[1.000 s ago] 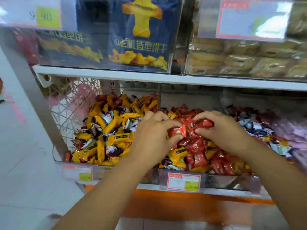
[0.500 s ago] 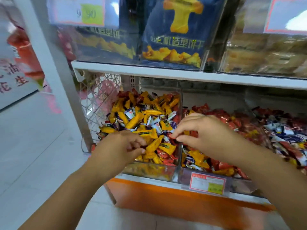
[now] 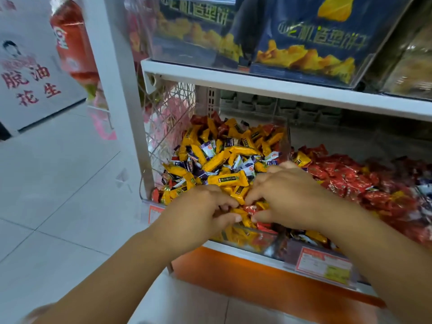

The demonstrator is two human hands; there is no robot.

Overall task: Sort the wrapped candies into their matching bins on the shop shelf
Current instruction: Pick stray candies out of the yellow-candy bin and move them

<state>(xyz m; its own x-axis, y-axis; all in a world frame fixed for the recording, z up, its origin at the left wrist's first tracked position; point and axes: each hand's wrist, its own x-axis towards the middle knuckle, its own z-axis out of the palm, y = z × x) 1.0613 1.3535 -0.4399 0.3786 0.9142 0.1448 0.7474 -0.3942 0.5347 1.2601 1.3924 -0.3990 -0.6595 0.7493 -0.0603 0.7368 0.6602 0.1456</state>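
I have one head view, a wide-angle lens worn on the person's head, looking forward and down at the shop shelf (image 3: 280, 90) from close in. Both forearms rise from 6 o'clock to the left hand (image 3: 201, 216) and right hand (image 3: 297, 197) at frame centre. The yellow candies (image 3: 224, 157) sit just above centre, the red candies (image 3: 350, 181) at 3 o'clock, the snack bags (image 3: 315, 43) at 12 to 1 o'clock and the tiled floor (image 3: 58, 195) at 8 to 9 o'clock.

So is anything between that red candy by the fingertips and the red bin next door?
Yes: the clear divider between the bins. The red candy lies among yellow ones at the front, so it must go over that wall to the red pile.
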